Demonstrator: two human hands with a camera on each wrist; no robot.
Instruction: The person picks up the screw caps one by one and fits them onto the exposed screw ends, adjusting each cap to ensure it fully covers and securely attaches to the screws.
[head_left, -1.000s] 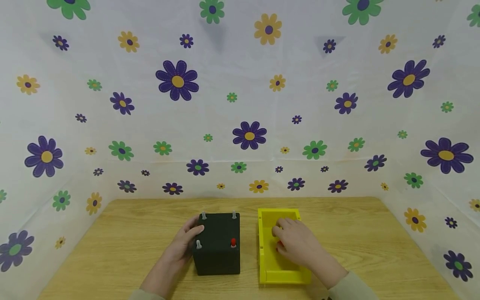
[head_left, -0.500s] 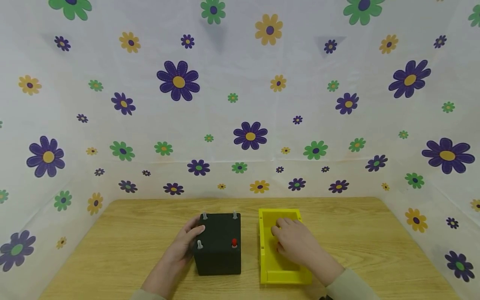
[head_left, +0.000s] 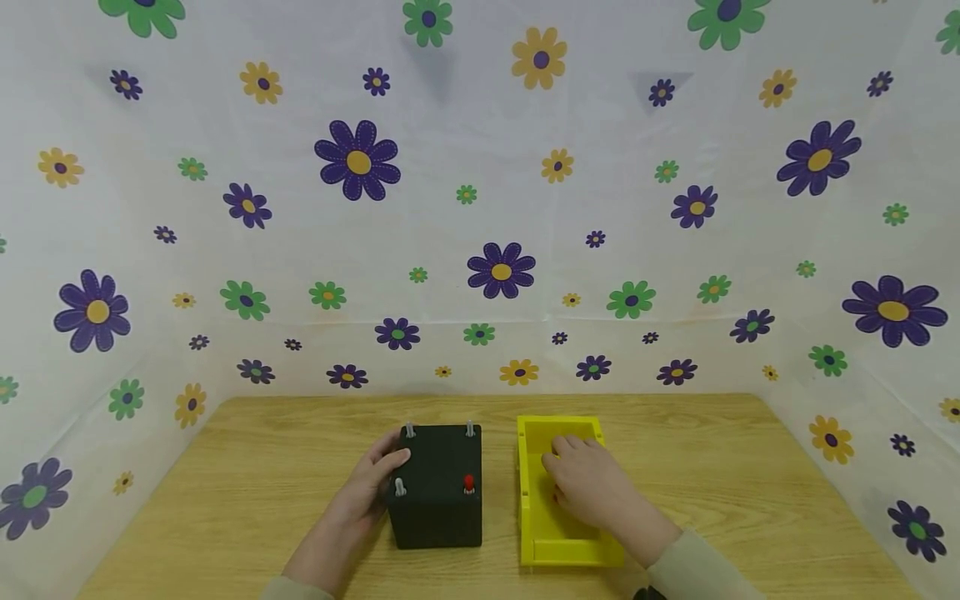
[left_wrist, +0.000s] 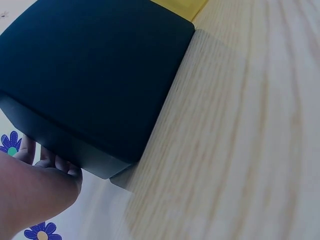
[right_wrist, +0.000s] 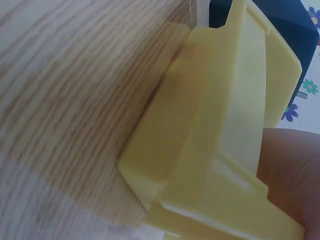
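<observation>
A black box (head_left: pixel 438 467) stands upright on the table. Metal toggle switches (head_left: pixel 400 487) rise from the corners of its top, and a red cap (head_left: pixel 468 482) covers the near right one. My left hand (head_left: pixel 367 483) holds the box's left side, thumb over the top edge; in the left wrist view its fingers bend against the side. Inside the yellow bin (head_left: pixel 566 552) is my right hand (head_left: pixel 592 483), fingers bent downward. A small red thing (head_left: pixel 557 495) shows near its thumb. The fingertips are partly hidden, so a hold on it is unclear.
The wooden table (head_left: pixel 697 467) carries the box and the bin side by side, with a narrow gap between them. A white flower-printed cloth (head_left: pixel 427 225) stands behind the table and along both sides.
My right hand has shifted slightly inside the bin, and less of the red thing near its thumb shows. The left hand and black box stay put.
</observation>
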